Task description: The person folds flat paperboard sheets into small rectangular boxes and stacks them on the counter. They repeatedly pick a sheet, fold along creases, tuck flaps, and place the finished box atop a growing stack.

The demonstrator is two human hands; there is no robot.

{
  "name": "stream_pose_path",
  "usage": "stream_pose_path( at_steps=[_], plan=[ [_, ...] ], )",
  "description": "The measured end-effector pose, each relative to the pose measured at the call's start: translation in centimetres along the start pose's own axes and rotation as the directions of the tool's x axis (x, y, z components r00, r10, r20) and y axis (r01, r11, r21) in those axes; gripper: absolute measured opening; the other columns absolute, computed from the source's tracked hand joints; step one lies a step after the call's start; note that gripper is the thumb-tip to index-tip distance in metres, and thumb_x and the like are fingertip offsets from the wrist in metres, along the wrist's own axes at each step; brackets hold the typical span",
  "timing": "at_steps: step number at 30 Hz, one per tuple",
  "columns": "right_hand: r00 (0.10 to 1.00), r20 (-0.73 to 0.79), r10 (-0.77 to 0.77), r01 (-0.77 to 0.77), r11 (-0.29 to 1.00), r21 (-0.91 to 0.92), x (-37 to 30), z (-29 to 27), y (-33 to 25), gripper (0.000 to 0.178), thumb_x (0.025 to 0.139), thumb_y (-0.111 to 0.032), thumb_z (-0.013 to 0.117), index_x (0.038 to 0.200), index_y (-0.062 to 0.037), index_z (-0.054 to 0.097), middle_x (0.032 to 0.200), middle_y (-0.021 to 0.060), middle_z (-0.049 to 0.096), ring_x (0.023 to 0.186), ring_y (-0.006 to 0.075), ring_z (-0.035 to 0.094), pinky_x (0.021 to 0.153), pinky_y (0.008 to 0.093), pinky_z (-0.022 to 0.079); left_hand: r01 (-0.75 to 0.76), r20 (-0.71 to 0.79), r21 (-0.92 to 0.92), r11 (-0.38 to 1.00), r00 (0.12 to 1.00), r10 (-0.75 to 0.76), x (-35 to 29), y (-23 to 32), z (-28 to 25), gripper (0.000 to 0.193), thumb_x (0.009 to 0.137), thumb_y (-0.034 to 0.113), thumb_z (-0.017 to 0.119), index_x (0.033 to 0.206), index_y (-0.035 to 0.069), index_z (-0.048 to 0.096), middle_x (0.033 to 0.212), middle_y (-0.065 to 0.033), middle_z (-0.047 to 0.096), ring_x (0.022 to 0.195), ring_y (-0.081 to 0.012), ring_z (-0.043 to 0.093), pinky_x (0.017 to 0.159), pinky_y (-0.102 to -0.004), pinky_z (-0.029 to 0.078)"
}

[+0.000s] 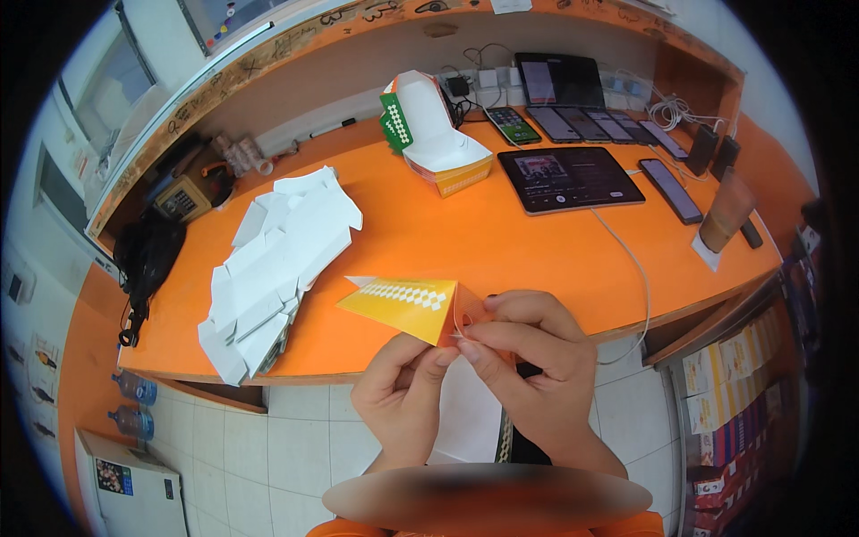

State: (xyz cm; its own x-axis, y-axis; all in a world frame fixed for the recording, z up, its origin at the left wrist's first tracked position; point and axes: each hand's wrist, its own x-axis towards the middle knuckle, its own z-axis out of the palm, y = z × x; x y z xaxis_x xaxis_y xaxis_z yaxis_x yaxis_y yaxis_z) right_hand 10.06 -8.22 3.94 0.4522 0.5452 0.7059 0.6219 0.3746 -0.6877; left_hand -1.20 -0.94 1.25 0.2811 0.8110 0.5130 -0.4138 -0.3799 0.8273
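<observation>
Centrally, we list one part-folded card box (398, 306), yellow with a row of white diamonds, held up in both hands over the near edge of the orange desk (403, 237). Its pointed yellow panel slants up to the left; a white panel (465, 412) hangs below, between the wrists.

Left hand (403, 380): rising from the lower edge, fingers curled inward, thumb angled up and to the right. We note a closed pinch at the lower corner of the yellow panel.

Right hand (541, 353): wrist set low, knuckles outward, fingers pointing left. We find thumb and foremost fingers drawn nearly together on the box's orange fold, level with the left thumb; the remaining fingers are partly hidden.

Around these, we enter: one overlapping pile of white card blanks (282, 255), left of the hands; one opened box (461, 182), green, orange and white inside, beyond them; one dark tablet (571, 179) just right of that, with a white cable (642, 277) curving down past the desk edge.
</observation>
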Motion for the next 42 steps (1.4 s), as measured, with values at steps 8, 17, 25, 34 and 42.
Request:
stream_pose_path(
  at_steps=[8, 17, 25, 34, 42],
  plan=[
    [0.998, 0.062, -0.021, 0.026, 0.997, -0.067, -1.8, -0.9, -0.5, 0.017, 0.073, -0.002, 0.081, 0.088, -0.0043, 0.074, 0.091, 0.0058, 0.060, 0.107, 0.0290, 0.064, 0.080, 0.0327, 0.053, 0.073, 0.069, -0.115, 0.991, 0.995, -0.065, -0.3, 0.1, -0.8, 0.018, 0.085, -0.003, 0.071, 0.102, -0.005, 0.067, 0.090, -0.0094, 0.071, 0.078, -0.0082, 0.064, 0.069, -0.0194, 0.050],
    [0.995, -0.097, 0.000, 0.016, 0.987, 0.162, -2.8, -1.0, 1.3, 0.048, 0.070, -0.001, 0.082, 0.110, -0.0039, 0.057, 0.129, 0.0191, 0.053, 0.104, 0.0287, 0.061, 0.086, 0.0358, 0.051, 0.016, 0.376, 0.039, 0.999, 0.926, -0.029, -0.6, 1.9, -0.7, 0.043, 0.097, 0.036, 0.059, 0.111, -0.003, 0.067, 0.115, -0.0153, 0.065, 0.098, -0.0184, 0.059, 0.085, -0.0320, 0.045],
    [0.877, -0.112, -0.468, 0.444, 0.876, -0.188, -4.1, -0.7, 4.2, 0.060, 0.070, 0.004, 0.074, 0.120, -0.0125, 0.046, 0.137, 0.0220, 0.048, 0.114, 0.0373, 0.052, 0.093, 0.0447, 0.047, 0.243, 0.204, -0.132, 0.961, 0.955, -0.214, 0.5, 5.6, 0.8, 0.038, 0.090, 0.020, 0.070, 0.114, -0.007, 0.061, 0.099, -0.0099, 0.068, 0.065, -0.0105, 0.063, 0.049, -0.0224, 0.046],
    [0.982, -0.053, 0.182, -0.168, 0.964, 0.205, -3.8, -3.0, 1.2, 0.051, 0.082, -0.004, 0.066, 0.131, 0.0008, 0.050, 0.132, 0.0192, 0.055, 0.111, 0.0292, 0.059, 0.087, 0.0367, 0.050, -0.303, 0.464, 0.573, 0.762, 0.886, 0.003, -1.3, 0.9, 2.4, 0.022, 0.086, 0.002, 0.065, 0.108, 0.002, 0.070, 0.104, -0.0163, 0.065, 0.086, -0.0253, 0.068, 0.072, -0.0315, 0.054],
    [1.000, -0.006, 0.005, -0.006, 0.986, -0.168, -2.4, -3.4, 1.5, 0.020, 0.088, 0.003, 0.061, 0.108, 0.0020, 0.067, 0.105, 0.0156, 0.069, 0.093, 0.0284, 0.070, 0.079, 0.0327, 0.055, 0.320, 0.167, 0.299, 0.899, 0.910, -0.379, -1.0, -1.0, 1.7, 0.019, 0.095, 0.011, 0.061, 0.088, -0.003, 0.070, 0.087, -0.0102, 0.065, 0.061, -0.0106, 0.058, 0.051, -0.0223, 0.042]
  ],
)
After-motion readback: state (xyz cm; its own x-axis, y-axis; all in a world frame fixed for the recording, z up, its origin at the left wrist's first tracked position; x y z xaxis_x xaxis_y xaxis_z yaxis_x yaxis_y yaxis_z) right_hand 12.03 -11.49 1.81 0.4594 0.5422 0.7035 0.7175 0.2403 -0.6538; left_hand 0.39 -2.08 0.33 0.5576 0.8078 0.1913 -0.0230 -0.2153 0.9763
